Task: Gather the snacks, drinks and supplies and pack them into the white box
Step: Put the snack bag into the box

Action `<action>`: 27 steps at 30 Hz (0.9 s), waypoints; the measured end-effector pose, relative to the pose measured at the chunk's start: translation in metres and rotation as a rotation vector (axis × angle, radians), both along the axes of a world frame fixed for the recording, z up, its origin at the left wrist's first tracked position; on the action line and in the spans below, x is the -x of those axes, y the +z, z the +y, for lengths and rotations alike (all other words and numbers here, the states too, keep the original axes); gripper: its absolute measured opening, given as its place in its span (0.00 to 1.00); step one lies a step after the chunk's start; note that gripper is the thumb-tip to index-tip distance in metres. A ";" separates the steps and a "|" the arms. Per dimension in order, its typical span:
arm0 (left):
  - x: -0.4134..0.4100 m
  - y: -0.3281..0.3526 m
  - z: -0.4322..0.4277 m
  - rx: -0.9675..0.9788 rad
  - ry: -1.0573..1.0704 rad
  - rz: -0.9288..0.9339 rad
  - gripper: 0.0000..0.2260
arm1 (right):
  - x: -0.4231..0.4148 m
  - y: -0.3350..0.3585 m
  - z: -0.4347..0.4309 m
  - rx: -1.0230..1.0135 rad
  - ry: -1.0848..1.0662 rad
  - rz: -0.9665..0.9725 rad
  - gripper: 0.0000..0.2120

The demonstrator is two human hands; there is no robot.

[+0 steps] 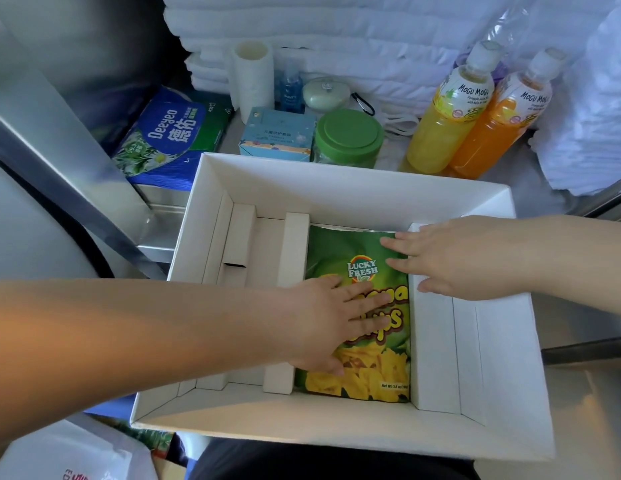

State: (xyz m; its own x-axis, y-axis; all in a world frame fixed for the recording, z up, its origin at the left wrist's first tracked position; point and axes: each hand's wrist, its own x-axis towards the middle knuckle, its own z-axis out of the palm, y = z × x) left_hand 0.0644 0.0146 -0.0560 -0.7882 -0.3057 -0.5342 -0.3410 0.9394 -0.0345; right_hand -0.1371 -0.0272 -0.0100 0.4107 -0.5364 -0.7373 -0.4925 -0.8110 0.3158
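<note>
The white box point(354, 171) stands open in front of me, split by white cardboard dividers. A green bag of banana chips point(371, 372) lies flat in its middle compartment. My left hand point(331, 323) presses on the bag's middle with straight fingers. My right hand point(440, 259) lies flat across the bag's upper right corner and the right divider. Behind the box stand a yellow Mogu Mogu bottle point(440, 123) and an orange Mogu Mogu bottle point(492, 133), a green-lidded jar point(347, 136), a light blue carton point(276, 135), a blue Deeyeo wipes pack point(167, 133), a paper roll point(252, 74) and a small blue spray bottle point(289, 88).
Folded white towels point(337, 32) are stacked at the back, and white cloth point(593, 126) hangs at the right. A pale green soap case point(324, 93) with a black clip lies behind the jar. A metal shelf frame point(77, 188) runs down the left. A white plastic bag point(70, 455) sits at lower left.
</note>
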 end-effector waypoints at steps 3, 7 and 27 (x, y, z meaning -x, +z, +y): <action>0.004 -0.001 -0.002 0.015 -0.018 -0.045 0.36 | -0.004 0.000 0.003 -0.001 0.005 0.051 0.29; 0.004 0.001 -0.007 0.001 -0.017 -0.058 0.36 | -0.018 -0.005 0.006 0.010 -0.019 0.114 0.31; 0.005 0.002 -0.003 0.212 0.322 -0.177 0.47 | -0.024 -0.008 0.029 -0.014 -0.093 -0.053 0.34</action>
State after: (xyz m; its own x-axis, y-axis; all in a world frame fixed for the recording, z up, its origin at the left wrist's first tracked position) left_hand 0.0596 0.0117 -0.0544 -0.5361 -0.6394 -0.5512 -0.5876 0.7514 -0.3002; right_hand -0.1129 0.0018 -0.0176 0.3984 -0.5637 -0.7235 -0.5816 -0.7652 0.2760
